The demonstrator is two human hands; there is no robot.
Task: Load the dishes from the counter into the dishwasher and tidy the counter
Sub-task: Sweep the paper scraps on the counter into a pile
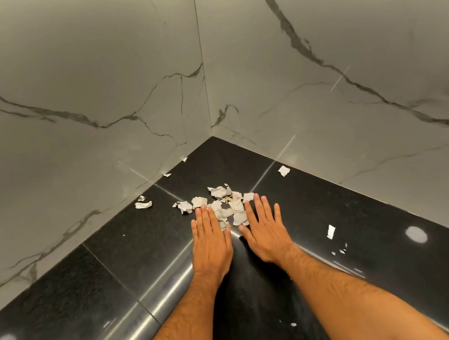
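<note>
From the head view I look down into a corner where two grey marble walls [77,110] meet over a glossy black desk [116,273]. The wall seam runs straight down to the inner corner of the desk, and the desk spreads out from there toward me in a wedge, with thin joint lines crossing it on the left and right.

My left hand [210,239] lies flat, palm down, fingers straight and close together, holding nothing. My right hand [264,230] lies the same way, fingers straight and slightly fanned, also holding nothing. The two hands sit side by side with a narrow gap between the thumbs, and both forearms reach in from the bottom edge of the picture.

The pile of torn paper scraps [222,205] lies between and just beyond my fingertips, short of the corner. The inner edges of both hands touch or nearly touch its near scraps; I cannot tell which.

Stray bits lie apart from the pile: a crumpled scrap [143,204] near the foot of the left wall, two tiny flecks farther along that wall, one white scrap [283,170] close to the right wall, and a white strip [330,231] on the desk to the right of my right hand, with small crumbs just below it.

Bare black surface stretches wide to the left of my left hand and to the far right, carrying only round light reflections
</note>
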